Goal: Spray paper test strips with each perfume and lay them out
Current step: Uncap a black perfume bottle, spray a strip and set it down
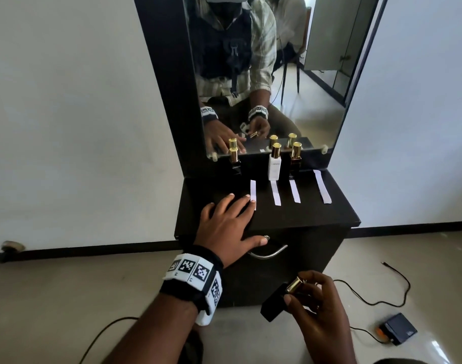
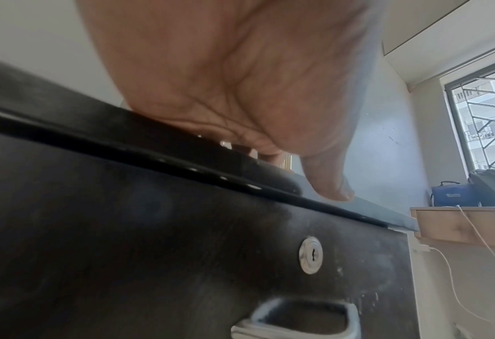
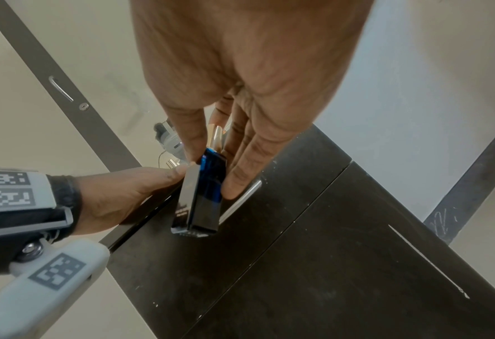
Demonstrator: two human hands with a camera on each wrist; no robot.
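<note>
Person at a black tabletop (image 1: 290, 214) w/ perfume bottles & paper strips.
Left hand (image 1: 228, 222) lies flat, fingers spread, tips on the near end of the leftmost test strip (image 1: 253, 191). Right hand (image 1: 319, 308) grips a dark perfume bottle (image 1: 273, 306), gold cap tilted, held below the tabletop edge. 3 more strips (image 1: 294, 191) lie to the right; 3 bottles (image 1: 275, 164) stand at the mirror (image 1: 316, 74).

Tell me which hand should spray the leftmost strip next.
Probably the right hand: it grips the dark perfume bottle, gold top up. The left hand lies flat on the cabinet top, fingertips on the leftmost strip.
</note>
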